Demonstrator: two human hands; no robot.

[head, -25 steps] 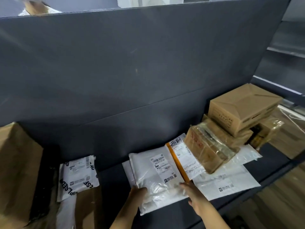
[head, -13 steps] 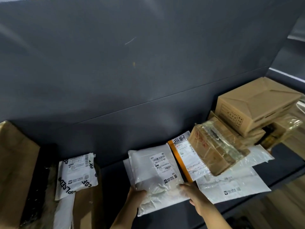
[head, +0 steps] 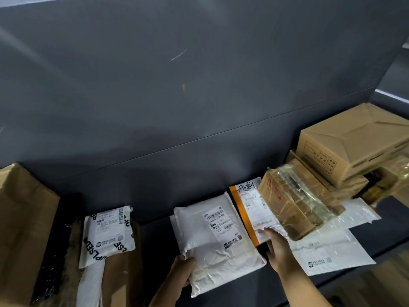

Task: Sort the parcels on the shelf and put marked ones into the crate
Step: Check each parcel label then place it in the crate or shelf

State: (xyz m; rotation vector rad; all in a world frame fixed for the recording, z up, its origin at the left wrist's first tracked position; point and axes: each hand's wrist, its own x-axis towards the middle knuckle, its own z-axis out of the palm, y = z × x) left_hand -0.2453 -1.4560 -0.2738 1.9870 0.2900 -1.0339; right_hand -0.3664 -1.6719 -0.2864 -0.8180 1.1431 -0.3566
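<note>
So the right hand (head: 276, 247) has hopped off the white mailer (head: 217, 242) since half a second ago. It now sits on the near end of the orange-edged parcel (head: 250, 209), the one with handwriting scrawled at its far end, so I'd guess that's a marked one. Its fingers (head: 269, 231) are stretched out flat on the plastic, not clamped; can't tell if the thumb is hooked under the edge. The left hand (head: 183, 271) hasn't budged and grips the mailer's near-left corner. That parcel lies on the shelf (head: 155, 238) straight ahead of the right fingertips, long axis running away toward the back panel (head: 199, 107) and leaning a bit left at the far end. Right hand is clearly the nearer one. Tight squeeze though: the mailer touches its left edge and the taped box (head: 296, 204) lies over its right side. So the only free way out looks like straight back toward the front edge, sliding it from under the box. On the left, well apart, is a brown carton (head: 24, 218) that might be the crate.
</note>
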